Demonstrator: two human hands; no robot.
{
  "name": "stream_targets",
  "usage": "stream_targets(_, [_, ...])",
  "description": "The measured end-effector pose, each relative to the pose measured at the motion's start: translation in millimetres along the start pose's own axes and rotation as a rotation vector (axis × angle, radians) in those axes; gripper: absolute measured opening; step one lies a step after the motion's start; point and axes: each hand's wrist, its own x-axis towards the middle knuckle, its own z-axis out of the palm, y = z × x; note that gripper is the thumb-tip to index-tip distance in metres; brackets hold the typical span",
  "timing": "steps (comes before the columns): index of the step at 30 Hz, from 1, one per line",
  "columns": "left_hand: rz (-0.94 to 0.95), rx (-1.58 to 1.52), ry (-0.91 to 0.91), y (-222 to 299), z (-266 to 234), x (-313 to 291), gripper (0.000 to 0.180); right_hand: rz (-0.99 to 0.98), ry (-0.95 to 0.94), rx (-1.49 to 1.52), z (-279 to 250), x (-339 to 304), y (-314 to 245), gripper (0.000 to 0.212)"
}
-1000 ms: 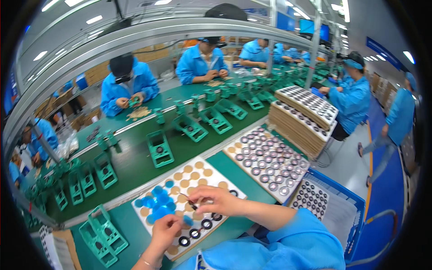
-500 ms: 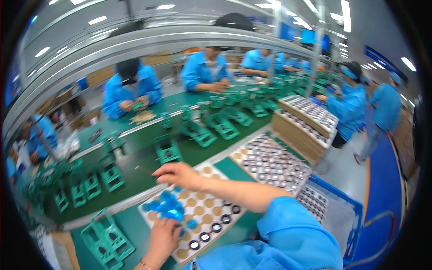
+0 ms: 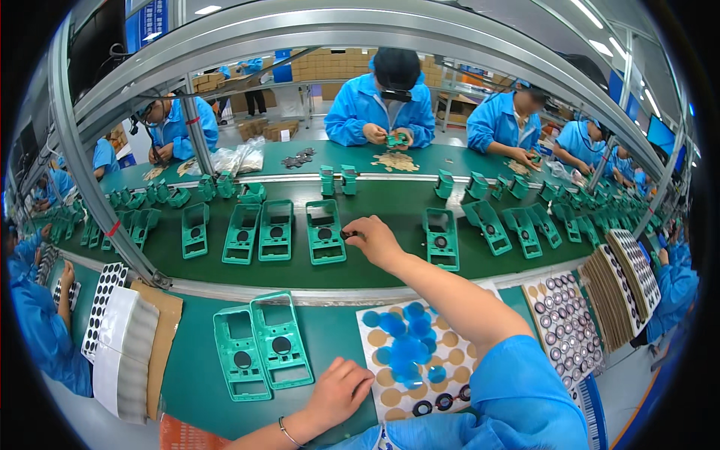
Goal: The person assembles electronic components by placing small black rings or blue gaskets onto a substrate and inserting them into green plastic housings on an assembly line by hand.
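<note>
My right hand (image 3: 373, 240) reaches over the belt, thumb and fingertips pinched on a small dark part (image 3: 349, 234), mostly hidden by the fingers. It is just right of a green plastic housing (image 3: 325, 253) with a dark round piece in it. My left hand (image 3: 339, 391) rests on the bench, fingers curled, beside the left edge of a white sheet (image 3: 373, 341) with tan discs; nothing shows in it. Blue translucent film discs (image 3: 409, 352) lie heaped on that sheet, and black ring-shaped parts (image 3: 422, 408) line its near edge. Two green housings (image 3: 281, 367) lie left of my left hand.
More green housings (image 3: 440, 259) line the belt (image 3: 390, 277), behind a metal rail (image 3: 337, 295). Stacked sheets (image 3: 127, 352) stand left; a sheet of round parts (image 3: 562, 319) and a cardboard-layered stack (image 3: 611, 300) stand right. Co-workers in blue (image 3: 382, 112) sit opposite. A metal frame (image 3: 375, 28) crosses overhead.
The view has swung left. My right hand has moved from above the sheet to a housing on the belt, holding the small part. My left hand has left the blue film discs for the bench.
</note>
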Motion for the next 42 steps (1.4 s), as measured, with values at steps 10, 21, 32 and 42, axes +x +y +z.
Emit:
stream_targets(10, [-0.039, 0.097, -0.115, -3.6, 14.2, -16.2, 0.011, -0.209, -0.025, -0.211, 66.4, 38.4, 42.9, 0.017])
stream_targets(21, [-0.049, 0.136, -0.088, -5.7, 13.4, -16.6, 0.009, -0.187, -0.115, -0.326, 60.2, 39.9, 47.0, 0.015])
stream_targets(32, [-0.037, 0.131, -0.085, -4.7, 14.5, -16.3, 0.009, -0.167, -0.178, -0.408, 64.6, 41.3, 48.3, 0.011])
stream_targets(42, [-0.040, 0.097, -0.087, -3.2, 12.3, -12.9, 0.009, -0.305, -0.126, -0.553, 68.2, 33.8, 56.8, 0.024])
